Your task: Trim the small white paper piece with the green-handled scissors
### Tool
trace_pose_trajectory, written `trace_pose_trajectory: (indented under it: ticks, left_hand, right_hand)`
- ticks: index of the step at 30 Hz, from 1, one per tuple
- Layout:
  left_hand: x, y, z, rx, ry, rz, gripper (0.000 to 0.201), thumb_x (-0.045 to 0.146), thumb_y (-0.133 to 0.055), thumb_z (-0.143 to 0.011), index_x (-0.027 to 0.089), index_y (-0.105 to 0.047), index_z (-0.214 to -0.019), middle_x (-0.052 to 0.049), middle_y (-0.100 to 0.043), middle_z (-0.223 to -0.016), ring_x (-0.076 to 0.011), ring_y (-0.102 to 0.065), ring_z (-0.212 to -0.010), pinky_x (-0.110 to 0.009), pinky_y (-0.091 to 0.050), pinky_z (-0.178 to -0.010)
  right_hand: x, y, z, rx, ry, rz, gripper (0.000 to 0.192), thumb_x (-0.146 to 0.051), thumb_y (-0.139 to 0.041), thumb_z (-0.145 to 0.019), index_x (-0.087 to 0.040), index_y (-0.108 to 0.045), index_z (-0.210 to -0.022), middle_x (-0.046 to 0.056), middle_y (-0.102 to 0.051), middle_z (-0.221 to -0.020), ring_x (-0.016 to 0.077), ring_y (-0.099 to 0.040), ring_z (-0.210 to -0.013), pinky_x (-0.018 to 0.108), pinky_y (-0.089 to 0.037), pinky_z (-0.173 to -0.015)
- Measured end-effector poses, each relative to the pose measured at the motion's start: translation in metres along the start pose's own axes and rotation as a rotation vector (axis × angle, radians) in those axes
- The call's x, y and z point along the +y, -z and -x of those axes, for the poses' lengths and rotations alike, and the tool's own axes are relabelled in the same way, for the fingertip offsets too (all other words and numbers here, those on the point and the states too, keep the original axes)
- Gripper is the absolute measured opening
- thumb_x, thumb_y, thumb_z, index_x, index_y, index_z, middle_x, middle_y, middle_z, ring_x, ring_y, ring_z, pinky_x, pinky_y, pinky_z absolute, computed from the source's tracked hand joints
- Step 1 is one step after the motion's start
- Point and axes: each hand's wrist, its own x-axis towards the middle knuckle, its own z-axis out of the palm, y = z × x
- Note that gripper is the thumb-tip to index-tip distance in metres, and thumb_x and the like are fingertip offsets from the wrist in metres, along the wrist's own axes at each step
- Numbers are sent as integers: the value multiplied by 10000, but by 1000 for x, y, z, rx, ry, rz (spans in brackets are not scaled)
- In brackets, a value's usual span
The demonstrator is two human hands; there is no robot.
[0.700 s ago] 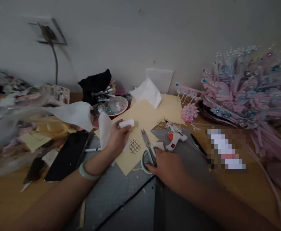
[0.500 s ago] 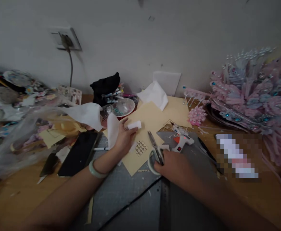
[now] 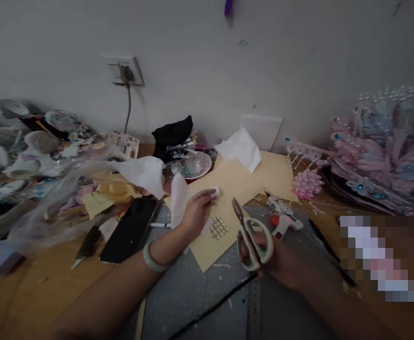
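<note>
Risk first: the scissors [image 3: 244, 227] point away from the wearer, tips near the left fingertips, so a careless sideways swing could nick them; the right wrist might also bump the glue gun [image 3: 288, 225] lying just beside it. The right hand [image 3: 281, 264] curls round the scissor handles above the tabletop [image 3: 68, 297]; whether fingers pass through the loops is unclear. The left hand [image 3: 195, 212], forearm slanting inward, closes its grip on a small white roll [image 3: 215, 192] over yellow paper [image 3: 207, 250].
</note>
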Motion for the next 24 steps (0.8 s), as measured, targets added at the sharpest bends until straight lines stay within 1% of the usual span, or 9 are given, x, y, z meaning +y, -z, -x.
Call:
trace_pose_trajectory:
  ticks: [2, 4, 6, 9, 11, 13, 16, 21, 24]
  left_hand:
    - [0, 0, 0, 7, 6, 10, 176, 162, -627, -585, 126, -665, -753, -32, -638, -733, -99, -558, -667, -210, -412, -663]
    - [1, -1, 0, 14, 9, 23, 171, 161, -633, -582, 126, -666, -745, -38, -645, -760, -113, -571, -728, -212, -414, -699]
    - [1, -2, 1, 21, 20, 31, 175, 157, -635, -577, 127, -665, -747, -36, -648, -757, -117, -575, -732, -219, -415, -715]
    - [3, -4, 2, 20, 50, 35, 193, 155, -637, -574, 136, -661, -764, -25, -647, -714, -119, -576, -679, -234, -421, -695]
    - [4, -4, 3, 13, 62, 31, 199, 162, -645, -577, 140, -661, -773, -21, -646, -700, -119, -577, -665, -233, -422, -676]
    - [4, -4, 3, 16, 65, 17, 201, 165, -656, -576, 139, -664, -775, -18, -643, -690, -110, -574, -644, -221, -421, -652]
    - [3, -3, 2, 42, 75, 0, 198, 163, -672, -565, 138, -667, -761, -8, -639, -660, -90, -561, -590, -200, -416, -605]
    - [5, -5, 4, 36, 160, -2, 242, 172, -686, -555, 144, -664, -793, -19, -651, -623, -110, -577, -562, -210, -423, -560]
    - [7, -7, 6, 23, 180, 8, 261, 177, -684, -564, 147, -661, -822, -30, -663, -624, -124, -589, -560, -223, -433, -557]
  right_hand:
    - [4, 2, -2, -48, -4, -100, 266, -322, -584, -717, -160, -563, -926, 26, -582, -746, 143, -592, -596, 155, -375, -331]
    - [8, 3, -5, -113, -6, -218, 270, -324, -598, -712, -163, -566, -927, -2, -536, -701, 100, -546, -522, 132, -360, -300]
    - [9, 5, -7, -203, -43, -325, 377, -475, -540, -736, -154, -569, -933, -22, -477, -643, 66, -467, -445, 138, -370, -290]
    - [9, 5, -9, -312, -90, -372, 662, -709, -313, -721, -139, -566, -944, -18, -433, -627, 82, -439, -447, 236, -457, -347]
    - [8, 4, -8, -344, -111, -366, 730, -744, -229, -712, -141, -562, -953, -6, -443, -655, 101, -456, -482, 343, -505, -460]
    - [8, 3, -8, -348, -94, -351, 711, -725, -236, -727, -139, -565, -958, -3, -457, -668, 108, -476, -504, 424, -492, -621]
    - [10, 2, -8, -325, -9, -313, 638, -653, -323, -762, -110, -586, -967, -15, -456, -633, 97, -482, -480, 414, -418, -765]
    - [10, 3, -8, -266, 33, -270, 500, -544, -435, -789, -110, -620, -957, -41, -435, -586, 55, -415, -401, 303, -401, -628]
    - [11, 6, -8, -228, 41, -229, 444, -496, -477, -791, -113, -626, -961, -42, -442, -573, 46, -402, -390, 283, -387, -595]
